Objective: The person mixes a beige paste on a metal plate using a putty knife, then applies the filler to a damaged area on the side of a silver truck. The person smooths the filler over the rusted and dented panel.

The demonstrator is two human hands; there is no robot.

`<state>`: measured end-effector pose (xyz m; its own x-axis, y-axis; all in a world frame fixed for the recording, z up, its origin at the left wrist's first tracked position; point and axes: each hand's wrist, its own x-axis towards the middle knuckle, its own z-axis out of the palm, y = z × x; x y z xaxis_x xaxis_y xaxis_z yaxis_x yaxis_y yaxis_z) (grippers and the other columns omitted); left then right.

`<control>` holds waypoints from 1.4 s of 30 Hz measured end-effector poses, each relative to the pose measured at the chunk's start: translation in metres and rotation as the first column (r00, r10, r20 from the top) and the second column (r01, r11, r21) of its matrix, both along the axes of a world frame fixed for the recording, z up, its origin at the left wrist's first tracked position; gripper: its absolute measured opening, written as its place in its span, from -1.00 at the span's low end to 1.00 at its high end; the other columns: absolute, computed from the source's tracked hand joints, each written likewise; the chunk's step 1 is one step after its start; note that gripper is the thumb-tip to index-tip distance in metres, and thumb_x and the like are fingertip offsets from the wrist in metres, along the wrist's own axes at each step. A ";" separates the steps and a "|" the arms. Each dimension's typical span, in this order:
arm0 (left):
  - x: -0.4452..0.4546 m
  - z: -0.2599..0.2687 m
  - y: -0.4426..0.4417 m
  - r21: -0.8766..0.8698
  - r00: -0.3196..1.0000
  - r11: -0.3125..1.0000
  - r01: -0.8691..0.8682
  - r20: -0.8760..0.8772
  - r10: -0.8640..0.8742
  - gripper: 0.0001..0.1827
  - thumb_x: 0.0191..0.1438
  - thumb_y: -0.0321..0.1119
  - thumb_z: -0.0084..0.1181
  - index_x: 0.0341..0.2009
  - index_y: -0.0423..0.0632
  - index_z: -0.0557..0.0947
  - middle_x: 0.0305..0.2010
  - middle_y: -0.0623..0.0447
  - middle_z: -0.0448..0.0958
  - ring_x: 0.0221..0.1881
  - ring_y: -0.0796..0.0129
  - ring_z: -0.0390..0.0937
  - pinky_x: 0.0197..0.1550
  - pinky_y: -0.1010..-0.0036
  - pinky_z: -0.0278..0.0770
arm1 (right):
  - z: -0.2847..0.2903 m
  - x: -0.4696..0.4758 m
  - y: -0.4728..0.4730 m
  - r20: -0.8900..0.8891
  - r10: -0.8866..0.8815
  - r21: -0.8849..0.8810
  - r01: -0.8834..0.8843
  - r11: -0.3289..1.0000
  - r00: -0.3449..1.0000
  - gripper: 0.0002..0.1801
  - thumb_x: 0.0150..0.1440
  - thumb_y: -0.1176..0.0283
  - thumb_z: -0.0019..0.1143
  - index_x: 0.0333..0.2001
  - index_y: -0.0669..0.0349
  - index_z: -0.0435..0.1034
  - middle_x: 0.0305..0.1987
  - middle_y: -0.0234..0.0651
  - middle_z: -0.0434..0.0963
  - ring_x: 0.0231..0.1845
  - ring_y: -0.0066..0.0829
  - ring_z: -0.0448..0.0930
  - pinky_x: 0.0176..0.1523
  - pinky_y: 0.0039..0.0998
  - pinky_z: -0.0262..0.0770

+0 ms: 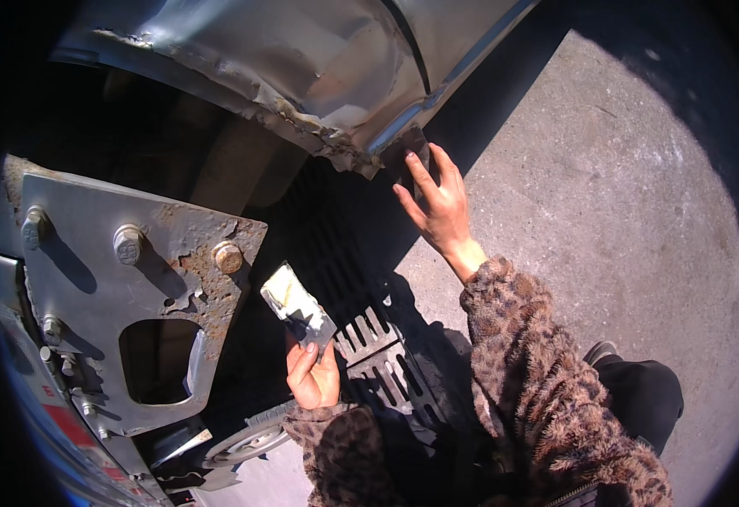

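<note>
My left hand [314, 380] grips the lower end of a flat, dark putty spreader [324, 333]. Pale yellow putty [288, 293] is smeared over its upper part. Farther up, my right hand [442, 212] holds a dark rectangular spreader [402, 155] by its face, fingers spread across it. The top of that spreader lies against the corner of a dented, glossy vehicle body panel [338, 70]. Along the panel's lower rim runs a torn, flaking edge [293, 117] with rust and old filler. How firmly the right-hand spreader presses there cannot be seen.
At left stands a partly rusted steel plate [103, 279] with protruding bolts and a cutout. A slotted drain grate [387, 374] lies below my hands. A wheel [249, 443] shows at lower left, concrete ground [598, 190] at right, and a dark-clothed leg [642, 393] at lower right.
</note>
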<state>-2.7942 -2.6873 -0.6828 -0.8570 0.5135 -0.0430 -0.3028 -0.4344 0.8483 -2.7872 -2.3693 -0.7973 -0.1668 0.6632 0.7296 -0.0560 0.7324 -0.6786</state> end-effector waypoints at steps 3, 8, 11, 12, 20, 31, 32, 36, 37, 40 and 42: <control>-0.002 -0.001 0.000 0.013 0.999 1.000 -0.027 0.030 0.026 -0.35 0.19 -0.69 -0.11 0.42 -0.37 0.24 0.38 -0.32 0.39 0.45 -0.03 0.32 0.56 0.08 0.18 | -0.007 -0.003 0.003 0.037 -0.003 0.019 0.003 1.000 0.999 -0.35 0.10 0.31 0.45 0.29 0.05 0.44 0.28 0.13 0.39 0.18 0.13 0.51 0.22 -0.06 0.50; -0.001 -0.001 0.002 0.065 0.998 0.996 0.055 0.003 -0.056 -0.37 0.20 -0.72 -0.14 0.40 -0.47 0.22 0.46 -0.39 0.27 0.51 -0.07 0.22 0.60 0.09 0.10 | -0.028 0.012 -0.006 0.125 0.035 -0.093 -0.024 0.995 0.991 -0.37 0.11 0.29 0.44 0.27 0.06 0.46 0.29 0.14 0.39 0.19 0.12 0.51 0.21 -0.06 0.51; 0.001 0.002 0.004 0.028 0.999 1.000 0.008 0.038 -0.009 -0.38 0.20 -0.72 -0.13 0.39 -0.47 0.23 0.43 -0.38 0.30 0.50 -0.06 0.24 0.59 0.10 0.13 | -0.018 0.017 -0.012 0.070 0.039 -0.105 -0.031 0.994 0.997 -0.35 0.09 0.29 0.45 0.28 0.04 0.45 0.28 0.14 0.39 0.18 0.11 0.51 0.20 -0.07 0.51; 0.002 0.002 0.004 0.005 1.000 1.000 0.002 0.030 -0.003 -0.38 0.19 -0.71 -0.11 0.38 -0.47 0.25 0.41 -0.37 0.34 0.48 -0.06 0.28 0.57 0.11 0.16 | -0.012 0.015 -0.014 0.042 0.049 -0.083 -0.045 0.996 0.998 -0.34 0.09 0.29 0.45 0.28 0.04 0.45 0.27 0.14 0.39 0.17 0.11 0.51 0.20 -0.07 0.51; 0.003 0.002 0.004 -0.008 1.000 1.000 -0.004 0.022 0.004 -0.45 0.19 -0.70 -0.07 0.31 -0.48 0.35 0.33 -0.34 0.45 0.39 -0.02 0.41 0.51 0.11 0.29 | -0.007 0.007 -0.025 0.132 -0.026 0.024 0.023 0.999 0.991 -0.40 0.03 0.32 0.50 0.18 0.01 0.51 0.24 0.05 0.42 0.12 0.04 0.53 0.16 -0.07 0.50; 0.009 -0.008 0.031 -0.113 0.998 0.994 0.004 -0.063 -0.011 -0.39 0.19 -0.70 -0.07 0.37 -0.33 0.31 0.31 -0.25 0.47 0.37 0.01 0.43 0.48 0.08 0.31 | 0.023 0.056 -0.024 0.237 0.436 -0.294 -0.364 0.884 0.868 -0.47 0.10 0.16 0.36 0.16 0.03 0.56 0.18 0.09 0.49 0.20 0.04 0.53 0.21 -0.11 0.51; 0.009 -0.010 0.036 -0.131 0.998 0.991 0.012 -0.062 -0.020 -0.37 0.20 -0.71 -0.08 0.39 -0.33 0.27 0.32 -0.27 0.46 0.37 0.00 0.43 0.46 0.08 0.34 | 0.034 0.068 -0.024 0.280 0.469 -0.273 -0.399 0.875 0.838 -0.49 0.11 0.15 0.34 0.14 0.03 0.58 0.17 0.07 0.52 0.18 0.04 0.55 0.20 -0.11 0.52; 0.018 -0.019 0.060 -0.206 0.994 0.979 0.007 -0.109 -0.030 -0.28 0.21 -0.75 -0.13 0.48 -0.33 0.12 0.35 -0.30 0.41 0.38 0.02 0.43 0.43 0.14 0.37 | 0.071 0.105 -0.040 0.417 0.596 -0.321 -0.503 0.803 0.686 -0.54 0.13 0.16 0.33 0.09 0.06 0.62 0.09 0.08 0.57 0.11 0.05 0.59 0.16 -0.12 0.55; 0.021 -0.021 0.065 -0.241 0.991 0.971 0.007 -0.126 -0.039 -0.28 0.22 -0.75 -0.14 0.49 -0.33 0.12 0.36 -0.30 0.41 0.38 0.02 0.42 0.43 0.14 0.37 | 0.078 0.110 -0.047 0.407 0.602 -0.316 -0.512 0.799 0.687 -0.54 0.14 0.16 0.32 0.09 0.08 0.61 0.07 0.07 0.58 0.08 0.04 0.60 0.13 -0.12 0.56; 0.028 -0.027 0.078 -0.256 0.990 0.967 0.006 -0.137 -0.042 -0.30 0.23 -0.76 -0.17 0.48 -0.34 0.14 0.39 -0.28 0.37 0.39 0.08 0.40 0.44 0.19 0.34 | 0.092 0.113 -0.060 0.458 0.542 -0.238 -0.490 0.839 0.705 -0.56 0.15 0.15 0.31 0.07 0.09 0.62 -0.05 0.10 0.58 -0.05 0.05 0.60 0.03 -0.10 0.56; 0.030 -0.030 0.084 -0.292 0.987 0.957 0.007 -0.151 -0.053 -0.29 0.22 -0.78 -0.18 0.48 -0.35 0.13 0.42 -0.27 0.34 0.41 0.08 0.38 0.45 0.21 0.33 | 0.100 0.116 -0.063 0.509 0.476 -0.204 -0.437 0.876 0.717 -0.59 0.15 0.19 0.32 0.05 0.10 0.62 -0.07 0.06 0.58 -0.07 0.02 0.60 0.00 -0.13 0.56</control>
